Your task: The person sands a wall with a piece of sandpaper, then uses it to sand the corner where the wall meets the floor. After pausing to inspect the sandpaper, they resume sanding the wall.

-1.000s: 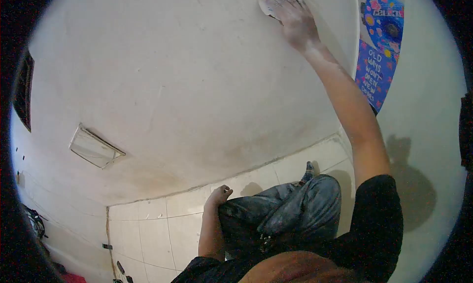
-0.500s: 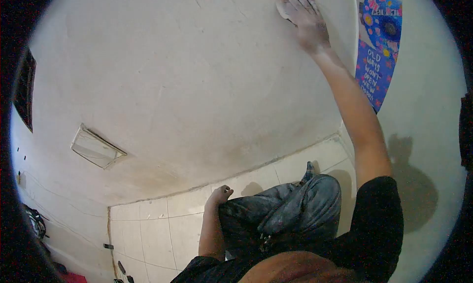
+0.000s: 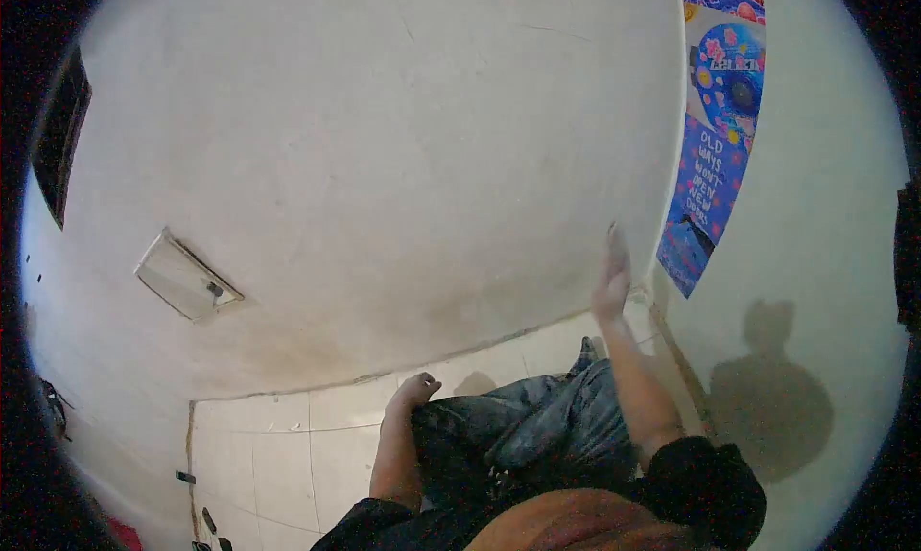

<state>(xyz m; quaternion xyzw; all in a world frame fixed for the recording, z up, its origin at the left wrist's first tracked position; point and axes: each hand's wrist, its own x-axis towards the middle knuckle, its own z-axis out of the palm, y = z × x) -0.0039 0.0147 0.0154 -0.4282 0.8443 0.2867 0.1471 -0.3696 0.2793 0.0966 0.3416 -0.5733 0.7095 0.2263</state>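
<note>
My right hand (image 3: 614, 275) is raised in front of the pale wall (image 3: 413, 167), near the corner. It is seen edge-on and smeared by motion, with fingers pointing up; whether a sheet is still in it cannot be made out. My left hand (image 3: 419, 390) rests by the knee of my worn, dusty jeans (image 3: 537, 426), its fingers curled in with nothing showing in them. The wall has faint scratches and brownish stains low down.
A colourful lettered poster strip (image 3: 710, 167) hangs at the right corner. A framed panel (image 3: 189, 275) is set in the wall at left, and a dark opening (image 3: 63, 139) lies beyond. Light tiles (image 3: 278, 455) cover the floor, with small dark items (image 3: 209, 522) near the left edge.
My right hand has come down from high on the wall, where it pressed a pale sheet flat; that sheet is no longer clearly visible. The view has shifted slightly. My left hand stays by the knee.
</note>
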